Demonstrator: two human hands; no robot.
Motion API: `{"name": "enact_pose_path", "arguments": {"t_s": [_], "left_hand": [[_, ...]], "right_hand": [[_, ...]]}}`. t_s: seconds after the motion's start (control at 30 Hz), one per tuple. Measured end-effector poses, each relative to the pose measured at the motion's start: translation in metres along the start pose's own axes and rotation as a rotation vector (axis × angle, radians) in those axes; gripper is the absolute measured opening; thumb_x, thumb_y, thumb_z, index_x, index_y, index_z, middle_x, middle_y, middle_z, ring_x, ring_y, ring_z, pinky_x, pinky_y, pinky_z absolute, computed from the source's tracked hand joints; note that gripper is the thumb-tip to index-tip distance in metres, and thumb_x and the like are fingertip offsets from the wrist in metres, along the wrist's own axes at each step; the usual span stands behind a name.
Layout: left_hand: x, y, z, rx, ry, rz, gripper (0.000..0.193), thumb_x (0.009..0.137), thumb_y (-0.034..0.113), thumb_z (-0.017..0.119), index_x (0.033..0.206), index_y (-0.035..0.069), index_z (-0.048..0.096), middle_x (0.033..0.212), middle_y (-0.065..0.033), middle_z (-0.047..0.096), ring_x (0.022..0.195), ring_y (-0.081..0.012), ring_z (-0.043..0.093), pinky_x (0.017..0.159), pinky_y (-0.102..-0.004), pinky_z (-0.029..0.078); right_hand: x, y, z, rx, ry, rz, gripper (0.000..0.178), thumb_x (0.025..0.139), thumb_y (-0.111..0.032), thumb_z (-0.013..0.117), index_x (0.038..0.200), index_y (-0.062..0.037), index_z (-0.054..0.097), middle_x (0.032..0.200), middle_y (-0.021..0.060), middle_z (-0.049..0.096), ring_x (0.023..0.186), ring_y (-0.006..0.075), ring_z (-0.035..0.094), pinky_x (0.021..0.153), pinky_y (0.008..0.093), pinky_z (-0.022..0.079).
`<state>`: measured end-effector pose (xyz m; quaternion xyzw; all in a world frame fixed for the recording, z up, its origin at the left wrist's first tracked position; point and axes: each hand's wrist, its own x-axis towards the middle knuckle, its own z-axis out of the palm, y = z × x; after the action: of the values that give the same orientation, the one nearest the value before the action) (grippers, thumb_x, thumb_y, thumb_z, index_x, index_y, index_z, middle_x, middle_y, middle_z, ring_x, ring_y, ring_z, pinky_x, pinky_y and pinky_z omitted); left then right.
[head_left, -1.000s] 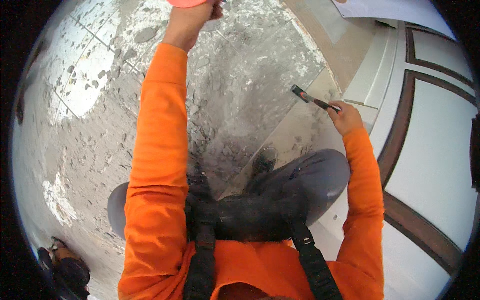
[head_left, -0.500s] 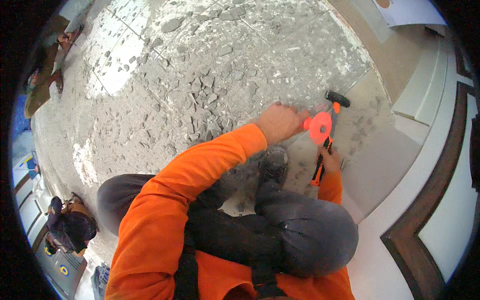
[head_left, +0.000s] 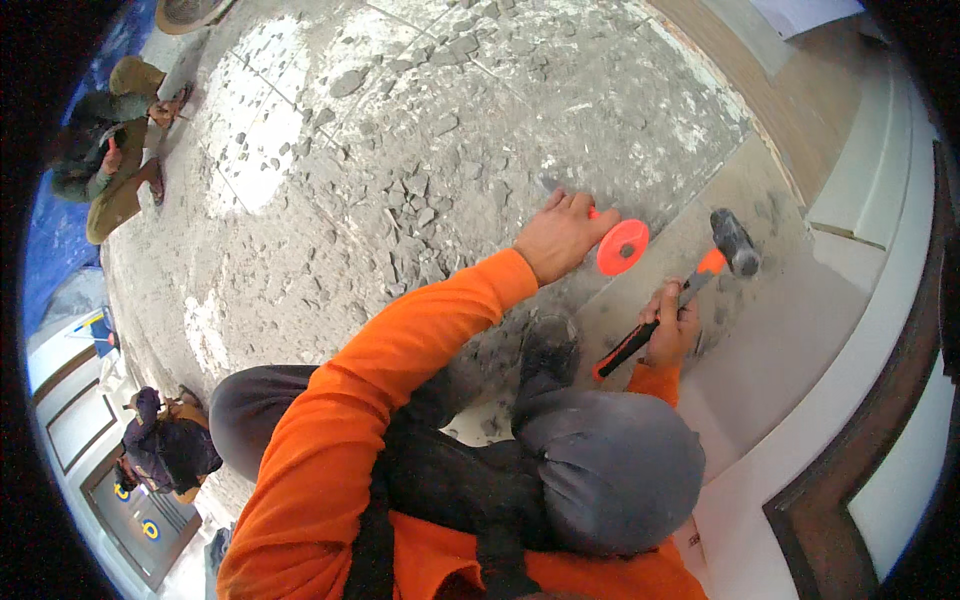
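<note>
Here, the left hand (head_left: 562,238) curls closed round a coral, disc-guarded chisel (head_left: 613,259); the right hand (head_left: 671,328) wraps a black-headed, orange-and-black-handled hammer (head_left: 694,287), presumably rigid, head-heavy, best held low.

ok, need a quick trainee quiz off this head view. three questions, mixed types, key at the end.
1. Multiple choice: what does the right hand hold?
A) a trowel
B) a club hammer
C) a paint roller

2. True or false: the hammer head is touching the round guard on the chisel.

3. Fill in the blank: the sleeve leading to the left hand is ____ in colour.

Key:
1. B
2. False; the two are apart
3. Orange
</note>
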<state>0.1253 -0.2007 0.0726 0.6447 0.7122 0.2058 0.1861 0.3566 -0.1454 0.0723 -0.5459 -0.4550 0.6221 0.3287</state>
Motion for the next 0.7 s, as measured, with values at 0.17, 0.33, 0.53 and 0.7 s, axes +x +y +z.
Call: {"name": "enact_pose_path", "arguments": {"t_s": [0.17,0.33,0.53,0.7], "left_hand": [[0.016,-0.01,0.015,0.003,-0.076,-0.102,0.039,0.084,0.012,0.065,0.121,0.014,0.055,0.112,-0.02,0.059,0.104,-0.0425,0.06,0.091,-0.05,0.051],[0.033,-0.003,0.014,-0.082,-0.056,-0.14,0.038,0.084,0.017,0.069,0.12,0.013,0.057,0.111,-0.0205,0.061,0.104,-0.0413,0.061,0.092,-0.0503,0.051],[0.046,-0.009,0.026,-0.067,0.031,-0.18,0.042,0.081,0.018,0.071,0.12,0.011,0.058,0.103,-0.0141,0.064,0.107,-0.0368,0.06,0.093,-0.0486,0.05],[0.048,-0.006,0.011,-0.132,0.156,-0.223,0.04,0.077,0.024,0.075,0.112,0.01,0.062,0.1,-0.0127,0.064,0.099,-0.0372,0.063,0.084,-0.0477,0.052]], "right_hand": [[-0.01,-0.035,-0.001,0.054,-0.087,0.054,0.039,0.106,-0.044,0.049,0.098,-0.0067,0.053,0.061,0.0,0.046,0.047,0.0073,0.039,0.043,0.0261,0.035],[-0.021,-0.027,-0.026,0.034,-0.052,0.046,0.036,0.105,-0.038,0.051,0.09,-0.0054,0.054,0.07,-0.0014,0.049,0.053,0.0072,0.044,0.047,0.0238,0.04],[-0.027,-0.008,-0.009,0.244,-0.089,0.182,0.047,0.104,-0.048,0.049,0.083,-0.0058,0.052,0.069,-0.0004,0.048,0.051,0.0101,0.044,0.047,0.0247,0.041],[-0.034,-0.017,0.014,0.101,-0.352,0.322,0.049,0.105,-0.05,0.045,0.081,-0.0071,0.052,0.057,-0.0004,0.043,0.047,0.0102,0.042,0.044,0.0266,0.034]]}}
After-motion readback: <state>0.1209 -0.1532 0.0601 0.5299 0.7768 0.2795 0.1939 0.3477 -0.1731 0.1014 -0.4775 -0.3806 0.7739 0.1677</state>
